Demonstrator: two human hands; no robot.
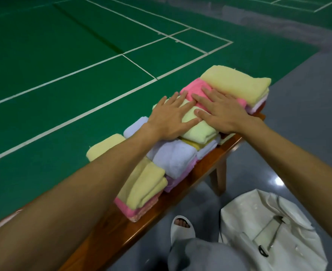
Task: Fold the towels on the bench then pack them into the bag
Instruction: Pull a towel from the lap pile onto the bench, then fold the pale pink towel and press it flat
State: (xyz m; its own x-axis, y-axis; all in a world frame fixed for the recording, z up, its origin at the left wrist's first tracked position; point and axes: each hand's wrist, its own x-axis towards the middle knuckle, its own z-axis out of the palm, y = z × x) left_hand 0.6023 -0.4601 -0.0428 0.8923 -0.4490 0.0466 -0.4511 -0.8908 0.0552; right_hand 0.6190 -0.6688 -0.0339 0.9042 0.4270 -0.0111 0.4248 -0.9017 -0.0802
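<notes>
Several folded towels lie in stacks along the wooden bench (141, 227). My left hand (171, 118) presses flat on a folded pale green towel (198, 130). Beside it my right hand (220, 112) lies flat with straight fingers, partly on the same towel and partly on a pink towel (192, 90). A yellow folded towel (237, 81) tops the far stack. Lavender towels (173, 157) sit in the middle, and a yellow pile over pink (149, 184) is nearest. The white bag (274, 231) stands on the floor under my right forearm.
The bench runs along the edge of a green court (63, 55) with white lines. Grey floor (307, 114) lies to the right. My foot in a white slipper (181, 227) and a grey-clad knee (200, 255) are beside the bag. A bench leg (219, 177) stands near it.
</notes>
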